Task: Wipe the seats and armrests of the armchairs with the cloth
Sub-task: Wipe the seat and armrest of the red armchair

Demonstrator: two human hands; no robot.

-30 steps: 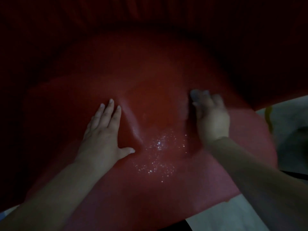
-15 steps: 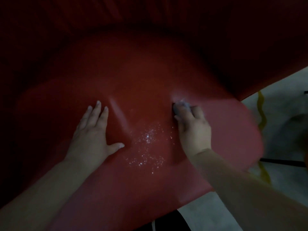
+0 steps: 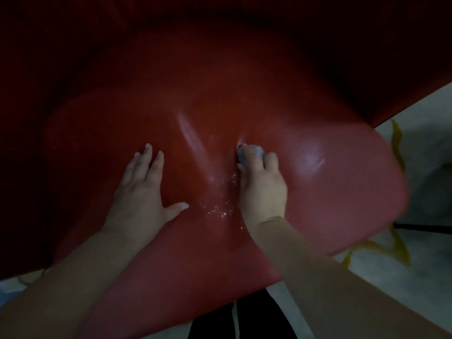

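While the left hand (image 3: 144, 189) lies flat with fingers spread on the red seat (image 3: 342, 182), the right hand (image 3: 263, 187) bunches the cloth (image 3: 249, 152) under curled fingers mid-seat; glittering droplets (image 3: 217, 209) lie just at its seven o'clock, nearer the right hand

A dim indoor room, seemingly a lounge or sitting area, though the darkness leaves the exact kind of place unclear. A large red armchair seat (image 3: 220, 99) with a smooth, glossy leather-like cover fills most of the view, its padded back rising into shadow on the far side. To the right and near side lies a pale hard floor (image 3: 420, 272) marked with yellow streaks (image 3: 397, 145). A thin dark bar (image 3: 423, 226) crosses the floor at the right.
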